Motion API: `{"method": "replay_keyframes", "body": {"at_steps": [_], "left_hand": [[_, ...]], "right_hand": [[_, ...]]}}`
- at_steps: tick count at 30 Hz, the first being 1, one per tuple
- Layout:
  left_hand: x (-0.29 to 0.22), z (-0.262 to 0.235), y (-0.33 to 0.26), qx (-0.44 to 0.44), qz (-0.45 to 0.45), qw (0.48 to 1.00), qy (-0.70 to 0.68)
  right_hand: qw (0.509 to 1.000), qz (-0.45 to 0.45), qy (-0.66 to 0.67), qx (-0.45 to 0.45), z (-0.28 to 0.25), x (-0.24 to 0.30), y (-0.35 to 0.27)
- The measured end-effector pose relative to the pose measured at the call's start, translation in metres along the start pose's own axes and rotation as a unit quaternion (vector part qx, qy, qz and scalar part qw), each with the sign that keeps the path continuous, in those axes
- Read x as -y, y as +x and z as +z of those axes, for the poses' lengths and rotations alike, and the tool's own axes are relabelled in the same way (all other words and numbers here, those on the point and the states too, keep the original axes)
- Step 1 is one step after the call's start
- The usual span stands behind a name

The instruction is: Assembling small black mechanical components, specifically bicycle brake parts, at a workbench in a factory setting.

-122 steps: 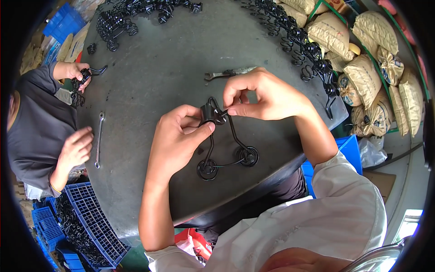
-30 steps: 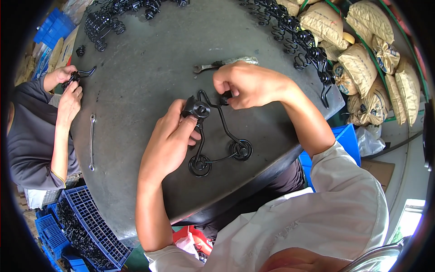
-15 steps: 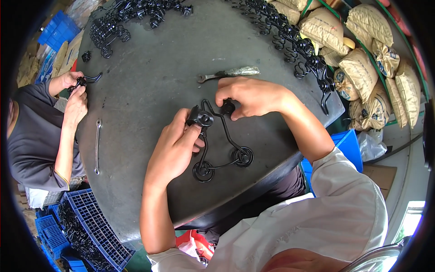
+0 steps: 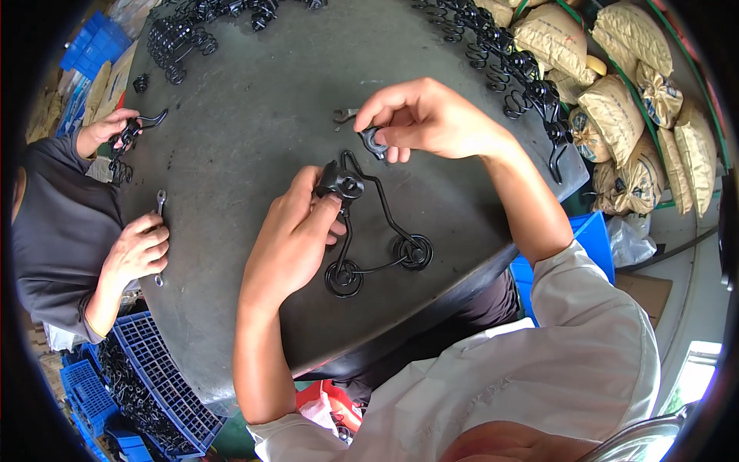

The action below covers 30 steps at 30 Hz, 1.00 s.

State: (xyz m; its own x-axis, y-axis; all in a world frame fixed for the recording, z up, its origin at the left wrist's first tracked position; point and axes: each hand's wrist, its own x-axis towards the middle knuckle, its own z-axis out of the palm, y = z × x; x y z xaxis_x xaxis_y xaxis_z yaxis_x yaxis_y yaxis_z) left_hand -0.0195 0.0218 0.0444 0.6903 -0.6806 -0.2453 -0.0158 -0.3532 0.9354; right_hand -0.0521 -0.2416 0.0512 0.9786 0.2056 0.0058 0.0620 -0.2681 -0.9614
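My left hand (image 4: 286, 235) is closed around a black plastic clamp (image 4: 339, 182), its round hole facing up. A black double-coil wire spring (image 4: 413, 251) extends from the clamp toward me, its two coils over the near part of the table. Between the thumb and fingers of my right hand (image 4: 431, 119) is a small black plastic piece (image 4: 373, 143). That hand is raised just beyond the spring's bent wire end, apart from the clamp. Behind it shows the jaw of a wrench (image 4: 344, 115); the handle is hidden.
The dark table (image 4: 262, 115) carries a pile of black spring parts (image 4: 181, 42) at far left and a row of springs (image 4: 493, 58) at far right. To the left, a co-worker's hand (image 4: 138, 246) covers another wrench (image 4: 161, 202). Stacked sacks (image 4: 616, 108) and blue crates (image 4: 165, 385) flank the table.
My right hand has lifted away from the spring with the small black piece, turning it. My left hand stays nearly in place. The co-worker's near hand has moved onto the left wrench.
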Motion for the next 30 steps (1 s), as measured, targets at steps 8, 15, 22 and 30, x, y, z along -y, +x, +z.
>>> {"method": "replay_keyframes", "body": {"at_steps": [8, 15, 22, 30], "left_hand": [[-0.002, 0.001, -0.002, -0.006, 0.003, 1.000, 0.017], [-0.003, 0.002, 0.000, -0.005, 0.007, 1.000, 0.008], [-0.002, 0.001, -0.001, -0.006, 0.009, 1.000, 0.011], [-0.002, 0.001, -0.001, -0.009, 0.013, 1.000, 0.010]], "right_hand": [[0.987, 0.070, 0.099, 0.103, 0.002, 0.013, -0.007], [0.985, 0.030, 0.118, 0.119, 0.008, 0.011, -0.009], [0.990, 0.013, 0.111, 0.084, 0.019, 0.014, -0.007], [0.994, -0.012, 0.089, 0.065, 0.029, 0.006, -0.001]]}}
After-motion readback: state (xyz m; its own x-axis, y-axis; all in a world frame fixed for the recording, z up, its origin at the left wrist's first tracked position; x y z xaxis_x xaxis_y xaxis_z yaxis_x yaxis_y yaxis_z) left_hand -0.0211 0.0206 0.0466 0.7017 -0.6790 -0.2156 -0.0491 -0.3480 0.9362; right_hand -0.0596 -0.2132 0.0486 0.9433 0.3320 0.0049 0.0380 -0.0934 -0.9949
